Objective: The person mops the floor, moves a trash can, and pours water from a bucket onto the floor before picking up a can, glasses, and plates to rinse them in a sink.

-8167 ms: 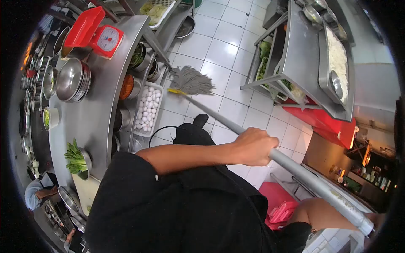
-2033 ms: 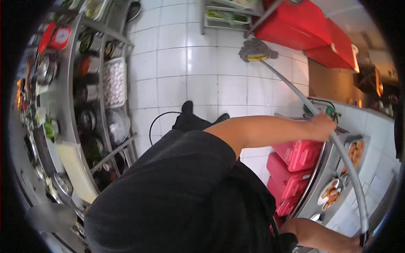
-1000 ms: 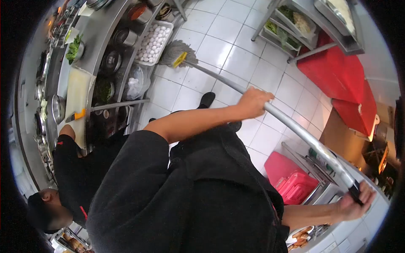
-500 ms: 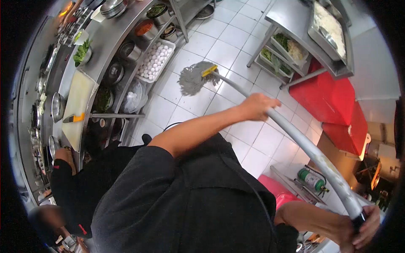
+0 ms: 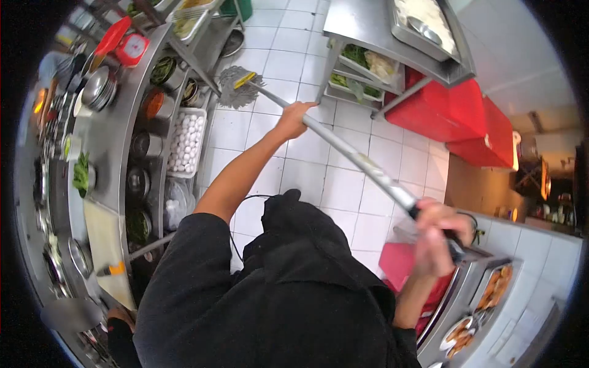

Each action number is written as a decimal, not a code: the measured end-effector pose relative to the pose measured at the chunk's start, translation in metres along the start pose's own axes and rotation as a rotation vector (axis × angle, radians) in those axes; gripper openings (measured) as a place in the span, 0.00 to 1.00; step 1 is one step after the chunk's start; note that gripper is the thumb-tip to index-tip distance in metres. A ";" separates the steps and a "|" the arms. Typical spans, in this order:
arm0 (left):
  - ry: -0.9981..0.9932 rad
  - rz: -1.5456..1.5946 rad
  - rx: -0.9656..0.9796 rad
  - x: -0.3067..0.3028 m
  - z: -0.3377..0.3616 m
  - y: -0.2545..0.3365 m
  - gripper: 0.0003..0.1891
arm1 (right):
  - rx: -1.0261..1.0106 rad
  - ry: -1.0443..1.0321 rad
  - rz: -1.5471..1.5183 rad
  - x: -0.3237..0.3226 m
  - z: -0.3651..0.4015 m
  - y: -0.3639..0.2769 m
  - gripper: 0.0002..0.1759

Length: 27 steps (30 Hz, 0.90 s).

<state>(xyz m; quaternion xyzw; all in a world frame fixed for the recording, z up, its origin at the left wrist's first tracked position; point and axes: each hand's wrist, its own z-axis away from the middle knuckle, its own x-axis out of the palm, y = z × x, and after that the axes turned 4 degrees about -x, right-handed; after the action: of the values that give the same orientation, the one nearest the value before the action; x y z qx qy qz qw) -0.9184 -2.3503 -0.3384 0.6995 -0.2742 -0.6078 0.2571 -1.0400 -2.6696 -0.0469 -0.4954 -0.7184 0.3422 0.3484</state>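
Note:
I hold a mop with a long grey metal handle (image 5: 356,161) in both hands. My left hand (image 5: 293,119) grips the handle partway down, arm stretched forward. Closed around the handle's top end, near its black cap, is my right hand (image 5: 437,228). The grey string mop head (image 5: 236,88), with a yellow clamp, rests on the white tiled floor (image 5: 343,184) far ahead, close to the leg of the long counter. My black shirt fills the lower middle of the view.
A long steel counter (image 5: 116,147) runs along the left with bowls, greens and a red scale (image 5: 132,48); a tray of eggs (image 5: 184,141) sits on its lower shelf. A steel table (image 5: 374,30) and red bins (image 5: 454,113) stand ahead right. Pink crates and fried food trays lie at right.
The mop head has been pushed further away across the tiles toward the counter leg. My left arm has stretched out and my right hand has come up and in with the handle's end.

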 end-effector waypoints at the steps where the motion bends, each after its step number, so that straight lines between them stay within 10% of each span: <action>1: -0.039 0.064 0.019 0.011 -0.001 0.011 0.25 | 0.037 0.073 0.021 -0.019 0.001 -0.013 0.08; 9: -0.431 0.133 0.252 0.064 0.043 0.177 0.22 | -0.123 0.846 0.429 -0.117 0.015 -0.178 0.10; 15: -0.641 0.331 0.524 0.046 0.071 0.256 0.16 | -0.402 0.436 0.002 -0.077 -0.015 -0.244 0.10; 24: -0.356 0.134 0.398 0.025 0.009 0.125 0.23 | -0.553 0.563 0.328 0.009 -0.025 -0.127 0.16; 27: -0.092 -0.059 0.286 0.004 -0.032 0.029 0.17 | -0.354 -0.095 0.443 0.005 -0.005 -0.053 0.06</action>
<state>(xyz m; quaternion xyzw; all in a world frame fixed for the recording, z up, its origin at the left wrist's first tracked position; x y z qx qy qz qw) -0.8882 -2.3731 -0.3167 0.7082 -0.3488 -0.6012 0.1243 -1.0625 -2.6789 0.0006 -0.6769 -0.6567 0.3019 0.1392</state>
